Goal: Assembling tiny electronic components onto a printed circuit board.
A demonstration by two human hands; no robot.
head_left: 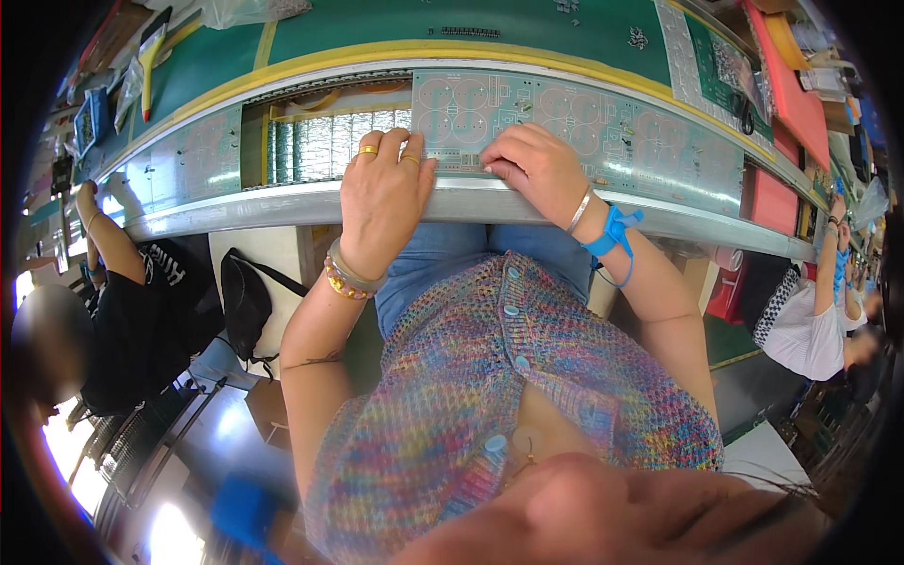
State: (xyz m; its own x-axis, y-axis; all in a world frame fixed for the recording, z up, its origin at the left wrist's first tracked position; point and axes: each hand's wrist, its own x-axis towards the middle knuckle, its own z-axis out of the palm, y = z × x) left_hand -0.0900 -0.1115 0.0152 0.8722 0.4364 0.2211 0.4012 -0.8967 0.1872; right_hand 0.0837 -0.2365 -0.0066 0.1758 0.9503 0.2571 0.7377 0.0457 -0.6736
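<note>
Left hand (pixel 384 193) has fingers (pixel 391 146) curled, right hand (pixel 539 162) bunched; any pinch I cannot tell. Uneven pressure could skew the printed circuit board (pixel 461 108).

Takes in a green table (pixel 367 28) banded with yellow strips (pixel 264 45) along the top and a shiny grey floor (pixel 221 428) at lower left. Glares with white light (pixel 174 537) near that rim, beside a blurred blue shape (pixel 243 508), perhaps a stool.

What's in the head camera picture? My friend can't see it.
A bare left hand is at the left edge of a green circuit board, the right hand at its near side by a metal rail. A blue strap circles the right wrist; other people are nearby.
</note>
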